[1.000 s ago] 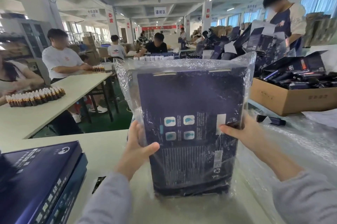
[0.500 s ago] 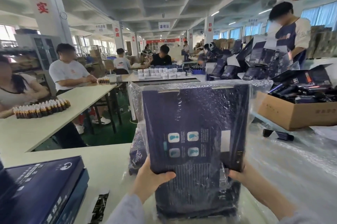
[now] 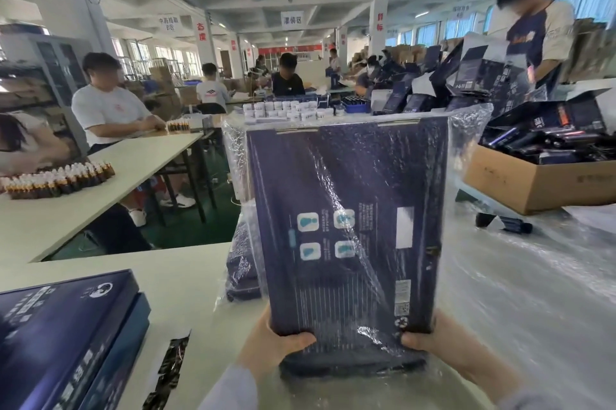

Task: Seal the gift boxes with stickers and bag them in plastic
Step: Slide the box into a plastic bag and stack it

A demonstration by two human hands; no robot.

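gift box [image 3: 346, 226] standing upright at frame centre inside plastic bag [image 3: 466, 142] | left hand [image 3: 270, 348] and right hand [image 3: 443, 351] are clamping its lower corners | likely stiff, film slippery; gripping the edges seems best

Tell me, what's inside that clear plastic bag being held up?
A dark blue gift box fills the plastic bag, printed back facing the camera. Its contents are hidden.

Bare table [image 3: 186, 279] lies between stacked boxes [image 3: 63, 336] and bagged box [image 3: 346, 226].
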